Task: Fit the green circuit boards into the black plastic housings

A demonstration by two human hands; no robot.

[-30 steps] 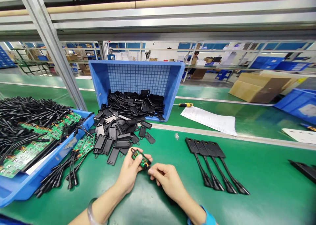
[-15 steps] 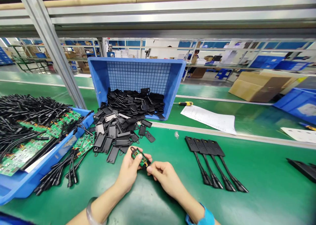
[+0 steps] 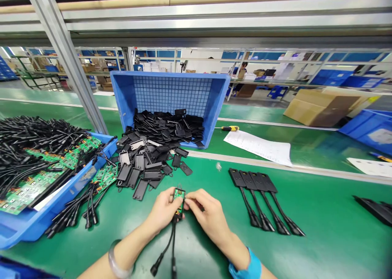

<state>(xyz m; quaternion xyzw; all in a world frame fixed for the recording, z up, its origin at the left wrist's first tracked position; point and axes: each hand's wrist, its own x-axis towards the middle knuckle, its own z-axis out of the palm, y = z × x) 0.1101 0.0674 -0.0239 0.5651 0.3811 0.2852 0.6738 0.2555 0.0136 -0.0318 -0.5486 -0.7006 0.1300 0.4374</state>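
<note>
Near the front middle of the bench, my left hand (image 3: 165, 209) is closed on a black case with a green circuit board (image 3: 179, 198) in it, the thumb lying on the board. Two black cables (image 3: 172, 242) with connectors hang from the case's lower end toward me. My right hand (image 3: 206, 207) pinches at the case's right edge with thumb and forefinger. Loose black case parts (image 3: 141, 189) lie just beyond my left hand. To the right, several black cased units (image 3: 252, 181) with cables lie side by side.
A tipped blue crate (image 3: 219, 103) spills black cases behind. At left stands a blue bin (image 3: 76, 185) of boards and cables. A screwdriver (image 3: 229, 128), a paper sheet (image 3: 260, 148) and a carton (image 3: 312, 107) lie further back. A metal post (image 3: 70, 62) rises at left.
The case has turned more upright and its cables now hang in view toward me. My right hand has shifted from its lower end up along its right edge.
</note>
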